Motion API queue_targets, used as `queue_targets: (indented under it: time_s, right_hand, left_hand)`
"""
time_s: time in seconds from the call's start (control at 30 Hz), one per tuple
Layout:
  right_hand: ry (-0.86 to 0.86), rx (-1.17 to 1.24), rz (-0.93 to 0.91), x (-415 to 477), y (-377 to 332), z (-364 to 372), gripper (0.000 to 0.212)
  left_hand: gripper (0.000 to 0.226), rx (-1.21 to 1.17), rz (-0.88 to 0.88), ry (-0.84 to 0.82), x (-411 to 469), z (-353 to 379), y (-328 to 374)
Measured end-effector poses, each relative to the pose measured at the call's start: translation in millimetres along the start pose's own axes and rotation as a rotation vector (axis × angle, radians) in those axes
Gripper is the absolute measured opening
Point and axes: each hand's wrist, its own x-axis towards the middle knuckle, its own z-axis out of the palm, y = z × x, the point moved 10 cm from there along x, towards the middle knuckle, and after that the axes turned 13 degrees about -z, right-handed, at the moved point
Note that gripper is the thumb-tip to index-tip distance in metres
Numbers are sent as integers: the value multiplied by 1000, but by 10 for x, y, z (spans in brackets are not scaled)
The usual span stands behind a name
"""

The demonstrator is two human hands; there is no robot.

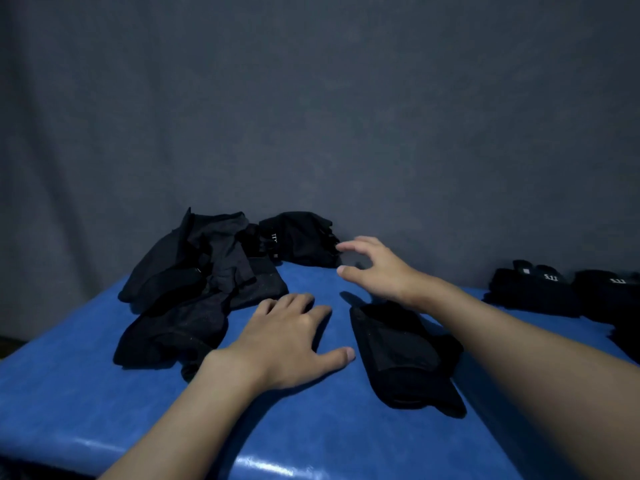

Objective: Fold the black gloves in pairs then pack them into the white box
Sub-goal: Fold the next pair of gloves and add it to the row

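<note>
A loose heap of black gloves (204, 282) lies at the back left of the blue table (104, 393). A black fingerless glove (298, 237) with small white print sits at the heap's far right. One black glove (405, 355) lies flat near the middle, under my right forearm. My left hand (287, 337) rests flat on the table between the heap and that glove, fingers spread. My right hand (374, 268) hovers open just right of the fingerless glove, thumb and fingers apart, holding nothing. No white box is in view.
Folded black gloves (540, 289) with white print lie in a row at the right edge of the table. A grey cloth backdrop (311, 98) hangs right behind the table. The table's front edge is glossy.
</note>
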Motion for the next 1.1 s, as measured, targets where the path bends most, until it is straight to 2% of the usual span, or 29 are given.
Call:
queue_targets:
  time_s: [0.4,0.57,0.67,0.83,0.93,1.1]
  right_hand:
    - [-45,23,47,312,138,337,55]
    - [78,33,-40,296,-25,102,48]
    - [196,14,-109,251,-148,-188,38]
    - [367,54,-201,41,-363,-651,23]
    - [437,112,-213,-141,-467,-892,16]
    - [477,213,-175,-457,-574,-1161,15]
  left_hand:
    - [77,-4,39,36,58,-48,-7]
    - [67,-30,20,58,44,-97,-1]
    - [55,-144,12,130,44,-225,5]
    - [37,-425,40,378,-8,-622,14]
    - [36,-634,69,471,-22,-777,6]
    - [39,-941,123,503,-57,-934,83]
